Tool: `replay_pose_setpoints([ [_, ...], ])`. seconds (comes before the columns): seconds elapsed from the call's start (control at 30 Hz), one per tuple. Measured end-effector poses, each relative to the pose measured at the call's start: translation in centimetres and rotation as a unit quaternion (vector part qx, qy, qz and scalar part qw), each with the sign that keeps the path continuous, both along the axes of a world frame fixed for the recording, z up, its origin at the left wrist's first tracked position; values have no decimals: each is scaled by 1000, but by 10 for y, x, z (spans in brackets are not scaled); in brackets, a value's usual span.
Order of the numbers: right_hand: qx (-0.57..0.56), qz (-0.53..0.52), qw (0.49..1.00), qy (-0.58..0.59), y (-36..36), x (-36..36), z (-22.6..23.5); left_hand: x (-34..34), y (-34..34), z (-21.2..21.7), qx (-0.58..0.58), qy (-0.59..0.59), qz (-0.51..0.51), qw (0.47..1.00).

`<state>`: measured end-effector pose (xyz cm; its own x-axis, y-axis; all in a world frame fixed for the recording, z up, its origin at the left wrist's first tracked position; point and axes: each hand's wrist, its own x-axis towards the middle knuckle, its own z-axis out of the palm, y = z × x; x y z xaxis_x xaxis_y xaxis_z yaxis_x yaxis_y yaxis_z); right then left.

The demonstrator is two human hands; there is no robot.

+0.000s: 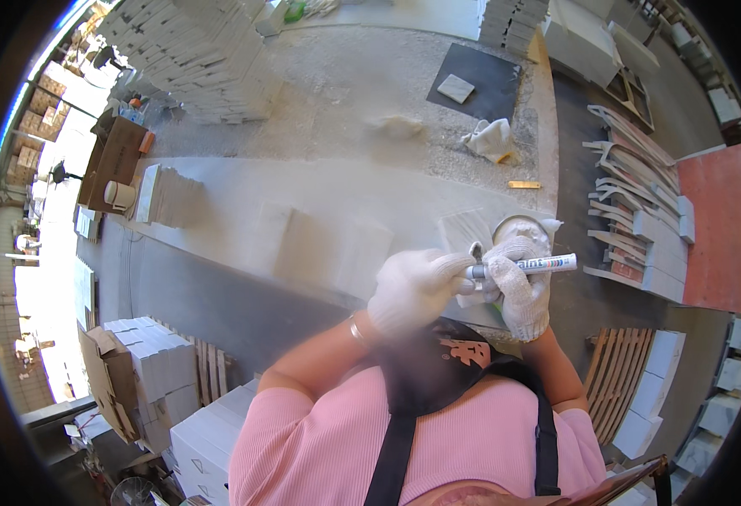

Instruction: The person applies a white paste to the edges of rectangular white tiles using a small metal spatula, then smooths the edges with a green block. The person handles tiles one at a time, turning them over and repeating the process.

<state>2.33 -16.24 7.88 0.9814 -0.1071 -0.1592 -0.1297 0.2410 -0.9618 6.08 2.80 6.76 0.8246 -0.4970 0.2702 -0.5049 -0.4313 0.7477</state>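
a fat white marker (529,264) is held level in the right hand (522,282), which is wrapped snug around the barrel in a white knit glove, just in front of the chest. the left hand (413,287), gloved the same, is closed in at the marker's left end, fingertips pinched on what looks like the cap or nib end, though that bit is blurred and small so it can't be told for sure. the marker would be judged light, stiff and a bit slick in its plastic barrel, so it's best gripped around the middle like it is now, with the knit gloves helping the hold. right behind the hands a round tin or bowl (518,226) with a pale rim is seen on the long dusty white bench (320,202). flat white tiles (303,240) are laid out on the bench, and a stack of them (168,196) sits toward its left end. a crumpled cloth (490,137) lies farther back, next to a dark mat (484,80). cardboard boxes (147,371) are stacked down low on the left.
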Motion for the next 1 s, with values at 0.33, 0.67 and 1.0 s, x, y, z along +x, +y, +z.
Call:
replay_pose_setpoints([
  [0.33,-49,14,999,-10,-2,35,2,38,-3,-32,21,-67,69,995],
  [0.67,-439,-28,898,28,-71,-3,-11,183,130,-155,-81,295,365,880],
  [1.0,-538,65,832,116,-37,-29,-39,141,84,-124,-70,290,293,908],
])
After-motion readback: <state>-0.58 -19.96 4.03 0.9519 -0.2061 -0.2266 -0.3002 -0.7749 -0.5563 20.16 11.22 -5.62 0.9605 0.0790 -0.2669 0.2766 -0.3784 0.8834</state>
